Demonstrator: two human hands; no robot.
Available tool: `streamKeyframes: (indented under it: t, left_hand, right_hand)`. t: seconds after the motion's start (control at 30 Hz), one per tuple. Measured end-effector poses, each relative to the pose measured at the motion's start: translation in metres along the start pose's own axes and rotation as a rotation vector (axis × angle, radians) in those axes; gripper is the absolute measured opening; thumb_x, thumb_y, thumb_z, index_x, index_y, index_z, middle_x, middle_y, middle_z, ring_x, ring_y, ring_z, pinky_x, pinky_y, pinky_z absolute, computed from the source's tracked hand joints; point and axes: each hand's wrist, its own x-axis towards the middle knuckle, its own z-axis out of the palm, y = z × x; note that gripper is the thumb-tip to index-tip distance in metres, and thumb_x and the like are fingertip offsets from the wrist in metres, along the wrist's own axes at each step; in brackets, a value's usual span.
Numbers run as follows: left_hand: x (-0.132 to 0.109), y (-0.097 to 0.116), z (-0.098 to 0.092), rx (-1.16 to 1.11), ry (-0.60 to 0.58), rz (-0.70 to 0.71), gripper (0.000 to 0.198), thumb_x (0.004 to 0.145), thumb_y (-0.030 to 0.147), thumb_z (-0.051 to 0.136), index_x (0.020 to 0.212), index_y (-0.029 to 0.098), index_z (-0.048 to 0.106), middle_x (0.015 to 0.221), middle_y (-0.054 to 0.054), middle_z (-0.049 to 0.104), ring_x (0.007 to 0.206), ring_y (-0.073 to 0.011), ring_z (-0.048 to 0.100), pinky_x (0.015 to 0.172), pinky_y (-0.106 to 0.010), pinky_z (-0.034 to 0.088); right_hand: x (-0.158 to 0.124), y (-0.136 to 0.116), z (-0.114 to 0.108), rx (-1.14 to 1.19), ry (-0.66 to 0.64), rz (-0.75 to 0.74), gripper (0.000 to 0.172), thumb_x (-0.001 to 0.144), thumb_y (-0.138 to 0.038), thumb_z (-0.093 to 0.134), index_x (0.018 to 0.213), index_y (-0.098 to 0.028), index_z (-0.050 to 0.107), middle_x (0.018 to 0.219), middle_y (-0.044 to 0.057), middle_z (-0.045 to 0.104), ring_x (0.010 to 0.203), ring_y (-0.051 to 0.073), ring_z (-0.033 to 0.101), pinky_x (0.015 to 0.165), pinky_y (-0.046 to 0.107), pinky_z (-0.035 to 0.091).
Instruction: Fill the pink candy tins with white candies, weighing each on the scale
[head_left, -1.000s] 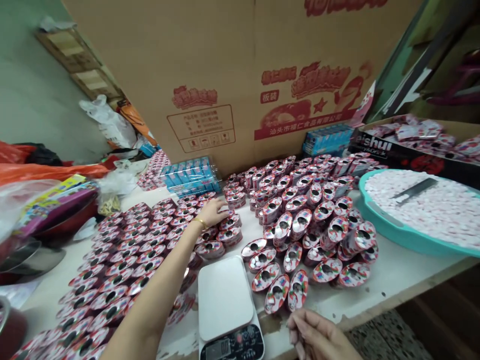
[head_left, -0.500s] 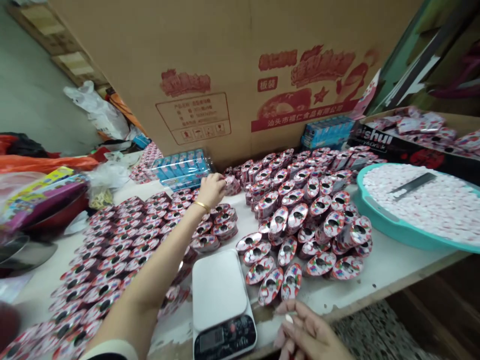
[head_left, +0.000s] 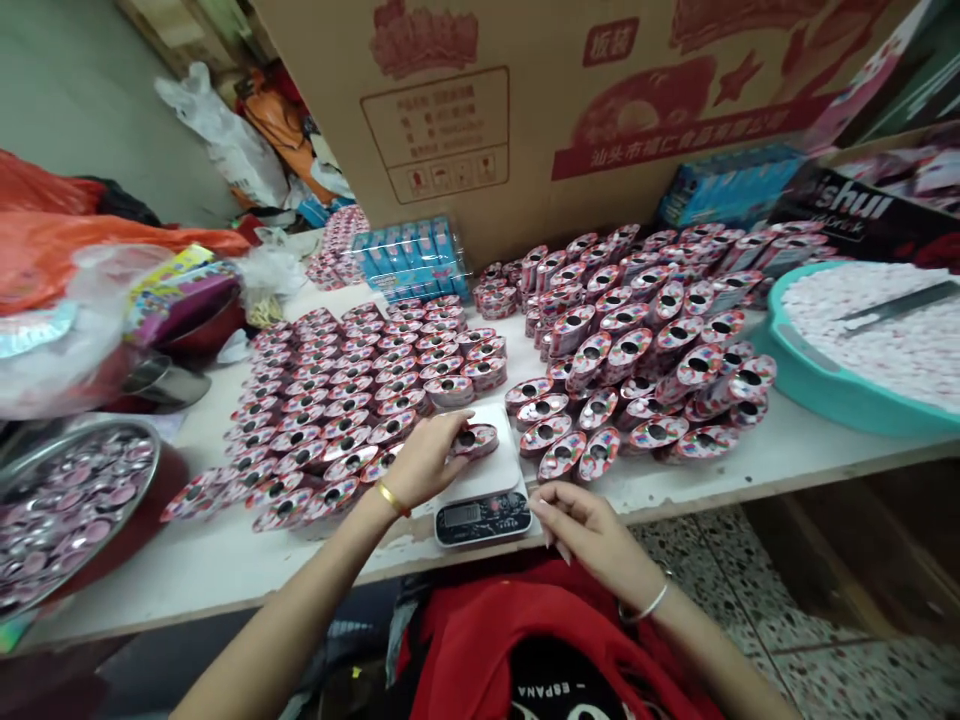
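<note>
My left hand (head_left: 429,458) is closed around one end of a red-and-white oval packet (head_left: 477,440) with a dark hole in its middle. The packet rests on, or just over, the white plate of a digital kitchen scale (head_left: 501,478). Beside the scale's right front corner is my right hand (head_left: 589,530), its fingers curled together; what they hold, if anything, is too small to make out. Rows of like oval packets (head_left: 349,390) stand left of the scale. A looser heap of oval packets (head_left: 645,350) lies to its right.
A turquoise basin (head_left: 832,392) of small white pieces, with a flat blade (head_left: 900,305) on top, stands at right. A metal bowl (head_left: 154,500) of small round pieces is at left. Blue packs (head_left: 412,258) lie before a large carton (head_left: 540,110).
My left hand has come back from the far packets to the scale with an oval packet in its fingers. My right hand stays near the scale. The camera view has tilted down.
</note>
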Motion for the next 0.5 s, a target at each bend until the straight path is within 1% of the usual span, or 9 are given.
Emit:
streamKeyframes:
  t: [0.07, 0.1, 0.17, 0.23, 0.3, 0.37, 0.4, 0.47, 0.5]
  left_hand:
    - [-0.009, -0.001, -0.001, -0.013, 0.074, 0.01, 0.056, 0.08, 0.035, 0.058, 0.13, 0.021, 0.036, 0.121, -0.011, 0.053, 0.11, -0.0235, 0.052, 0.09, -0.037, 0.042]
    - [-0.015, 0.0, -0.003, -0.022, 0.128, -0.001, 0.057, 0.08, 0.037, 0.058, 0.13, 0.021, 0.036, 0.123, -0.011, 0.052, 0.112, -0.0238, 0.05, 0.092, -0.038, 0.041]
    - [-0.031, 0.001, -0.007, -0.061, 0.248, -0.053, 0.05, 0.082, 0.037, 0.056, 0.127, 0.022, 0.041, 0.12, -0.01, 0.054, 0.111, -0.0232, 0.05, 0.094, -0.039, 0.041]
    - [-0.051, 0.002, -0.006, -0.126, 0.352, -0.127, 0.038, 0.085, 0.034, 0.053, 0.121, 0.022, 0.047, 0.112, -0.009, 0.058, 0.105, -0.0207, 0.053, 0.091, -0.036, 0.043]
    - [-0.071, 0.003, 0.002, -0.181, 0.416, -0.195, 0.03, 0.086, 0.031, 0.051, 0.114, 0.021, 0.051, 0.105, -0.007, 0.06, 0.098, -0.0185, 0.056, 0.087, -0.033, 0.045]
    - [-0.089, 0.003, 0.014, -0.206, 0.434, -0.243, 0.026, 0.086, 0.03, 0.05, 0.111, 0.02, 0.053, 0.101, -0.007, 0.06, 0.095, -0.0175, 0.057, 0.084, -0.031, 0.046]
    - [-0.098, 0.003, 0.021, -0.209, 0.434, -0.26, 0.026, 0.086, 0.029, 0.05, 0.11, 0.019, 0.053, 0.1, -0.007, 0.06, 0.094, -0.0175, 0.057, 0.084, -0.031, 0.046]
    - [-0.112, 0.002, 0.035, -0.201, 0.436, -0.288, 0.025, 0.086, 0.029, 0.05, 0.109, 0.019, 0.054, 0.1, -0.007, 0.059, 0.096, -0.018, 0.056, 0.085, -0.032, 0.046]
    - [-0.118, 0.001, 0.042, -0.193, 0.444, -0.302, 0.026, 0.086, 0.028, 0.05, 0.11, 0.018, 0.054, 0.1, -0.008, 0.059, 0.096, -0.0183, 0.056, 0.086, -0.032, 0.046]
  right_hand:
    - [0.005, -0.006, 0.005, -0.114, 0.037, -0.12, 0.033, 0.085, -0.046, 0.053, 0.081, -0.014, 0.061, 0.062, -0.001, 0.052, 0.054, 0.008, 0.043, 0.05, 0.02, 0.034]
    - [0.01, -0.01, 0.008, -0.191, 0.067, -0.202, 0.031, 0.086, -0.043, 0.052, 0.081, -0.015, 0.062, 0.067, 0.001, 0.054, 0.06, 0.01, 0.046, 0.055, 0.021, 0.037]
    - [0.024, -0.017, 0.014, -0.368, 0.14, -0.379, 0.027, 0.087, -0.038, 0.052, 0.084, -0.015, 0.065, 0.077, 0.004, 0.056, 0.072, 0.013, 0.05, 0.066, 0.024, 0.04]
    - [0.045, -0.021, 0.023, -0.538, 0.19, -0.529, 0.025, 0.089, -0.034, 0.05, 0.091, -0.016, 0.067, 0.083, 0.006, 0.054, 0.08, 0.015, 0.051, 0.075, 0.028, 0.041]
    - [0.068, -0.022, 0.033, -0.692, 0.202, -0.62, 0.026, 0.089, -0.031, 0.049, 0.094, -0.015, 0.068, 0.086, 0.008, 0.052, 0.083, 0.017, 0.051, 0.078, 0.03, 0.042]
    - [0.086, -0.021, 0.041, -0.824, 0.206, -0.664, 0.025, 0.088, -0.031, 0.051, 0.096, -0.014, 0.068, 0.089, 0.009, 0.05, 0.087, 0.019, 0.05, 0.081, 0.033, 0.042]
    - [0.09, -0.021, 0.041, -0.867, 0.217, -0.678, 0.026, 0.087, -0.031, 0.052, 0.1, -0.014, 0.067, 0.091, 0.01, 0.05, 0.088, 0.02, 0.05, 0.082, 0.034, 0.042]
    - [0.088, -0.024, 0.032, -0.9, 0.273, -0.724, 0.03, 0.086, -0.031, 0.052, 0.108, -0.013, 0.064, 0.096, 0.011, 0.05, 0.093, 0.021, 0.049, 0.085, 0.035, 0.042]
    - [0.082, -0.028, 0.021, -0.899, 0.333, -0.751, 0.032, 0.087, -0.031, 0.052, 0.111, -0.013, 0.062, 0.099, 0.012, 0.05, 0.096, 0.021, 0.049, 0.087, 0.035, 0.042]
